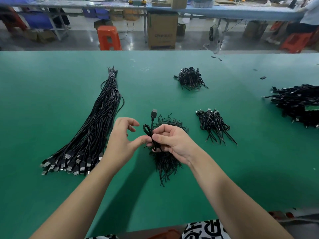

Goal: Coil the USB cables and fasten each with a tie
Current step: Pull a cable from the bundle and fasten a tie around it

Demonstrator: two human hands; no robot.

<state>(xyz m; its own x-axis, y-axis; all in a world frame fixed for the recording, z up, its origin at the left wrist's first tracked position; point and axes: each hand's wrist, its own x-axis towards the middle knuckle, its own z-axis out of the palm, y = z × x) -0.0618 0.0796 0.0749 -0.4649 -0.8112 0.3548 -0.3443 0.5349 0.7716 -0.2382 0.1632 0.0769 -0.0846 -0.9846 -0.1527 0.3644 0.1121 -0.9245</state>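
Pinched between the thumb and curled fingers of the right hand [170, 140], a coiled USB cable [149, 133] is held above the desk [51, 187], a little nearer to the near edge than to the far one. The right forearm comes up from the near right corner, and the back of this hand is turned toward the camera. A small loop of the coil stands out to the left of the grip, and the plug end [154, 112] rises straight up above the fingers. The left hand [122, 138] is brought in from the near left side; its thumb tip touches the cable at the pinched waist, while the other fingers are only loosely bent and are kept apart from the cable. It cannot be told whether a tie is already held at that place.

Directly under both hands a pile of black ties [166, 159] is spread on the desk. Toward the left edge a long bundle of straight cables [89, 133] is laid, with its plugs pointing to the near edge and its thin end bound near the far edge. Two small heaps of coiled cables are seen to the right: one [214, 125] just beside the hands, the other [190, 78] closer to the far edge. A larger heap [296, 104] lies at the right edge.
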